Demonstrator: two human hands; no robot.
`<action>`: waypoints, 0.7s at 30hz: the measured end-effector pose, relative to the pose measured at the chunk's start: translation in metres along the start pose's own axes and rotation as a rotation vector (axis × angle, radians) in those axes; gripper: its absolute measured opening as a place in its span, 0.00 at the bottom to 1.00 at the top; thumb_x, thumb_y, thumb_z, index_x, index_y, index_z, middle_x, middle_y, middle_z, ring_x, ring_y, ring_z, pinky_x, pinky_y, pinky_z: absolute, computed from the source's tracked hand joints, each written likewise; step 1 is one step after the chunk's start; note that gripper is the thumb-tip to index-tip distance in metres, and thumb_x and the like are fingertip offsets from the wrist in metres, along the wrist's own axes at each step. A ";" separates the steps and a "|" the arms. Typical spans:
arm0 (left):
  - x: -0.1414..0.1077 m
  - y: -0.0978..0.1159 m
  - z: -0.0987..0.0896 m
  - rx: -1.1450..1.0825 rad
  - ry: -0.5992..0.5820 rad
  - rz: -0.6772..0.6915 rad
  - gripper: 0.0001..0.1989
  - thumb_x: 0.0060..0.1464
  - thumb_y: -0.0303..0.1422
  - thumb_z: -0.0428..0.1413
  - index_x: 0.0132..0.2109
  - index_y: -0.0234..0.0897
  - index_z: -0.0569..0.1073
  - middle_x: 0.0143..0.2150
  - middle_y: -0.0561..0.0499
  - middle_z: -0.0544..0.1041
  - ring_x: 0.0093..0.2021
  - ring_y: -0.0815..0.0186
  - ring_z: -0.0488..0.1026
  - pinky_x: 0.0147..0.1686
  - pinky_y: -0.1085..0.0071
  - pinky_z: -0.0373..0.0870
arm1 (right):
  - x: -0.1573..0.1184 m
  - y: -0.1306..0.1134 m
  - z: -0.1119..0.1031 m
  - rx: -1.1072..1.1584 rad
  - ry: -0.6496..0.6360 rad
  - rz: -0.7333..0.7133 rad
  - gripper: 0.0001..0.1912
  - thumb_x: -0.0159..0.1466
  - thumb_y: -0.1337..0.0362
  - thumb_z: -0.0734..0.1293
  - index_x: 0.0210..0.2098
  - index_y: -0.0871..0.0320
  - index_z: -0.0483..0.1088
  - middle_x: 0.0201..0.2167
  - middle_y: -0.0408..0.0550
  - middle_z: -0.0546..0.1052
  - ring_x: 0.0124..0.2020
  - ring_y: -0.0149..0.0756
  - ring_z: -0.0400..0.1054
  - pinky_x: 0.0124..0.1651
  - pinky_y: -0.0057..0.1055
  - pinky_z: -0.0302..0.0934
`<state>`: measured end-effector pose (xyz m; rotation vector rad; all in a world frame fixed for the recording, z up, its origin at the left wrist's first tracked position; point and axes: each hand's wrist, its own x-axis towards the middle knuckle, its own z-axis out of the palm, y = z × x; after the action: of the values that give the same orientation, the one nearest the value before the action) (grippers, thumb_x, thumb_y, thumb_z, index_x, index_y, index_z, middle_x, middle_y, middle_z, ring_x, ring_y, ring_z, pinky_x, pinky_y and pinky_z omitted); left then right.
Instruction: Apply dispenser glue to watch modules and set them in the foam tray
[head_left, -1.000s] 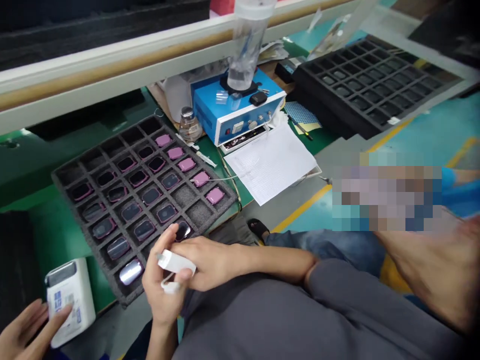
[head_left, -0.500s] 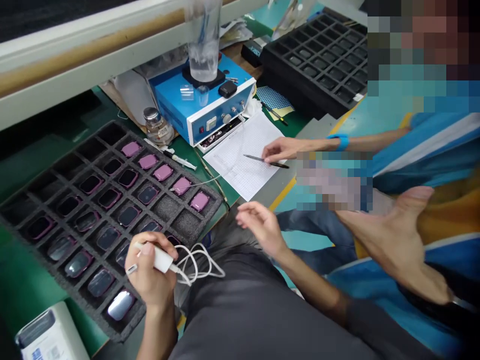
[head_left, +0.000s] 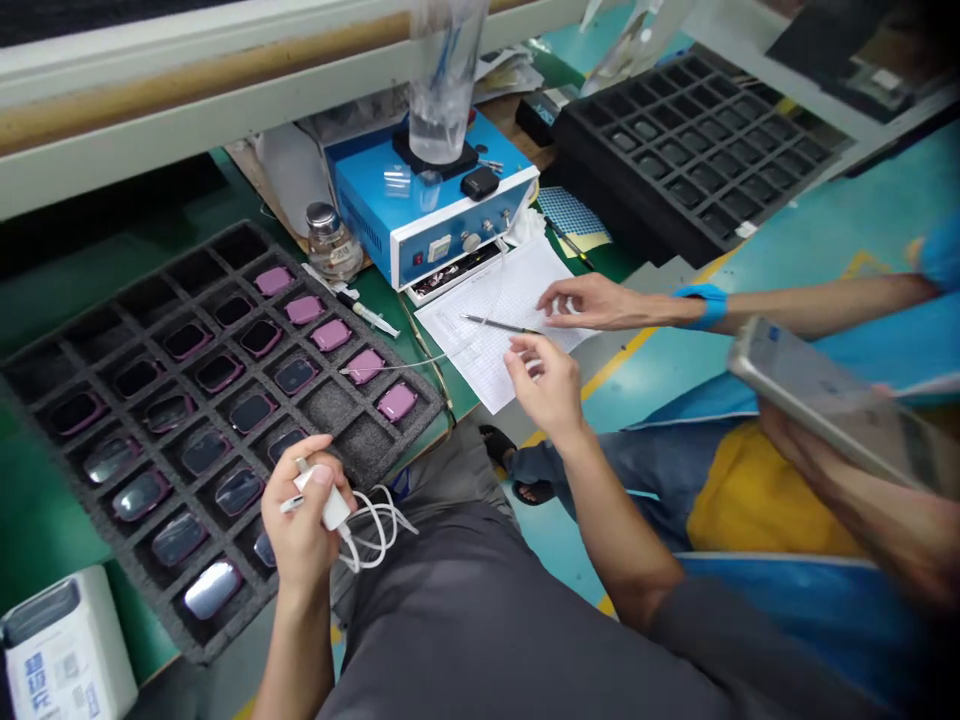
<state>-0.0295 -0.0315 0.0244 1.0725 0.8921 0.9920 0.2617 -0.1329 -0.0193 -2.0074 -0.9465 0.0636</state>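
My left hand (head_left: 307,510) is closed around a white adapter (head_left: 330,505) with a small metal plug, its white cable (head_left: 379,535) looped below over my lap. Beneath and beyond that hand lies a dark foam tray (head_left: 352,440) of watch-like devices, some dark-faced, others pink (head_left: 366,366). My right hand (head_left: 551,385) is raised at the near edge of a gridded paper sheet (head_left: 480,370), fingers bent and apart, with nothing visible in them. Just beyond its fingertips a dark pen (head_left: 495,323) lies over the sheet; I cannot tell whether they touch.
A co-worker's hand (head_left: 592,300) with a blue wristband hovers at the sheet; their other hand holds a phone (head_left: 825,400). Behind stand a blue machine (head_left: 367,200) bearing a clear cup, a glass jar (head_left: 330,240) and a syringe (head_left: 375,318). Another black tray (head_left: 622,190) sits far right.
My right hand has moved up and right, closer to the pen. The co-worker's fingers have come off the pen, which now lies further left. The view has shifted slightly.
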 end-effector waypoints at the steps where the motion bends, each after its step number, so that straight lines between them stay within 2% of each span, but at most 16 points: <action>1: 0.000 -0.001 0.001 0.003 0.009 0.012 0.18 0.50 0.38 0.67 0.45 0.34 0.77 0.24 0.57 0.73 0.15 0.71 0.67 0.13 0.77 0.62 | 0.014 0.005 0.003 -0.065 0.000 -0.060 0.13 0.67 0.60 0.65 0.47 0.58 0.75 0.42 0.53 0.79 0.38 0.41 0.72 0.40 0.37 0.68; 4: -0.002 -0.001 0.003 0.015 0.029 0.036 0.19 0.49 0.38 0.67 0.46 0.33 0.76 0.24 0.57 0.73 0.15 0.71 0.67 0.13 0.77 0.63 | 0.050 0.018 0.011 -0.221 -0.044 -0.151 0.13 0.66 0.63 0.65 0.47 0.59 0.76 0.46 0.57 0.79 0.48 0.50 0.69 0.54 0.47 0.64; 6: -0.002 -0.001 0.004 0.024 0.036 0.045 0.18 0.50 0.38 0.67 0.46 0.33 0.76 0.24 0.56 0.73 0.15 0.71 0.67 0.13 0.77 0.63 | 0.066 0.024 0.016 -0.278 -0.108 -0.150 0.14 0.66 0.63 0.65 0.48 0.60 0.77 0.47 0.58 0.79 0.50 0.53 0.67 0.57 0.49 0.61; 12: -0.002 0.000 0.004 0.053 0.022 0.048 0.17 0.51 0.38 0.66 0.46 0.34 0.77 0.24 0.56 0.73 0.15 0.71 0.68 0.13 0.78 0.62 | 0.078 0.031 0.023 -0.335 -0.285 -0.111 0.09 0.66 0.63 0.66 0.41 0.58 0.77 0.38 0.56 0.79 0.45 0.51 0.67 0.53 0.46 0.61; 15: 0.000 -0.001 0.004 0.064 0.017 0.065 0.17 0.51 0.38 0.66 0.45 0.34 0.77 0.24 0.56 0.73 0.15 0.71 0.67 0.13 0.78 0.61 | 0.079 0.028 0.023 -0.331 -0.336 -0.118 0.08 0.66 0.64 0.65 0.39 0.58 0.76 0.38 0.55 0.79 0.45 0.51 0.68 0.51 0.44 0.61; 18: -0.002 0.001 0.004 0.089 0.009 0.091 0.15 0.53 0.37 0.65 0.45 0.34 0.76 0.23 0.58 0.71 0.15 0.72 0.67 0.13 0.78 0.61 | 0.079 0.028 0.012 -0.353 -0.341 -0.107 0.07 0.66 0.64 0.64 0.38 0.58 0.74 0.39 0.55 0.79 0.44 0.51 0.69 0.46 0.43 0.61; 21: -0.014 0.007 0.012 0.187 -0.059 0.117 0.13 0.57 0.35 0.63 0.48 0.37 0.76 0.26 0.58 0.71 0.17 0.72 0.69 0.15 0.78 0.62 | 0.074 0.035 -0.010 -0.244 -0.293 -0.013 0.09 0.65 0.64 0.65 0.44 0.57 0.73 0.34 0.51 0.78 0.36 0.45 0.70 0.40 0.39 0.61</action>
<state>-0.0237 -0.0471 0.0352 1.3182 0.8944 0.9817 0.3384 -0.1038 -0.0171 -2.2563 -1.1997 0.2516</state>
